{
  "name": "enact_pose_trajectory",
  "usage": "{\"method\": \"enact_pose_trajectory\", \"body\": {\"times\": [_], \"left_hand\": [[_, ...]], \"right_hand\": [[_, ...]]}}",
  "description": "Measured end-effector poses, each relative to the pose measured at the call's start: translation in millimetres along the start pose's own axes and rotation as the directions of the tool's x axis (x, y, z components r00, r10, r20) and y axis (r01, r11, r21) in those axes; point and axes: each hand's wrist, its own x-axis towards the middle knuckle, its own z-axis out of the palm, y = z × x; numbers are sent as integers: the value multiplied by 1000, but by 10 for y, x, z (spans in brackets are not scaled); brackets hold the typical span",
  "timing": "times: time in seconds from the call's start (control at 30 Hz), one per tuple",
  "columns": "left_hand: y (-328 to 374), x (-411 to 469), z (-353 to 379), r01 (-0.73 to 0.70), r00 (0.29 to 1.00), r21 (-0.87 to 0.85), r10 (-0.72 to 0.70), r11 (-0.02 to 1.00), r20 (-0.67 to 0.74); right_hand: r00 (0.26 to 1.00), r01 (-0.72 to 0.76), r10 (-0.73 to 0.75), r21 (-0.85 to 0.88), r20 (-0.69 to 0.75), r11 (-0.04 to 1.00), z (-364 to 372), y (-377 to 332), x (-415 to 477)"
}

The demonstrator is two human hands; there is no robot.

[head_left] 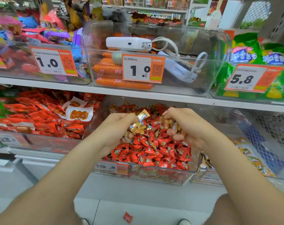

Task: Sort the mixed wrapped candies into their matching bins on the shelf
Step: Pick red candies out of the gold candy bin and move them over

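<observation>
Lower shelf (40, 153): left hand (120, 125) and right hand (186, 125) clutch gold candies (139, 123) in curled fingers (130, 135); gold bin (207, 178) lies right, nearer right hand.

Glossy foil-wrapped gold candies (139, 123), shiny red candies (154, 153), clear smooth plastic bin (162, 177).

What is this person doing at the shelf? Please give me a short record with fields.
Place: shop shelf with clear bins
Left hand: grips gold candies
Right hand: grips gold-brown candies
Where: both hands are over the middle bin
Middle bin contents: mostly red candies
Right bin: gold-wrapped sweets inside
Floor: one stray candy, red, lying between the shoes
</observation>
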Motion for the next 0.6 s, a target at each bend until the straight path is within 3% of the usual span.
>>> {"method": "enact_pose_trajectory", "body": {"times": [0.07, 0.17, 0.3, 0.4, 0.47, 0.6], "left_hand": [[14, -90, 103, -27, 998, -31, 29, 999, 47], [22, -268, 305, -109, 993, 141, 102, 984, 56], [82, -476, 693, -213, 976, 292, 187, 932, 113], [142, -522, 1056, -328, 943, 334, 284, 884, 174], [199, -514, 1325, -419, 907, 364, 370, 832, 200], [267, -349, 1917, -543, 840, 462, 448, 702, 306]], "right_hand": [[997, -70, 67, 85, 46, 994, -183, 2, -81], [998, -60, 60, 12, -8, 998, -515, 37, -239], [935, -64, -55, -318, -351, 946, -1122, 311, -326], [840, -163, -205, -593, -502, 788, -1599, 640, -334], [857, -161, -219, -647, -466, 745, -1827, 823, -364], [950, -64, -133, -596, -281, 801, -2127, 1062, -458]]}}
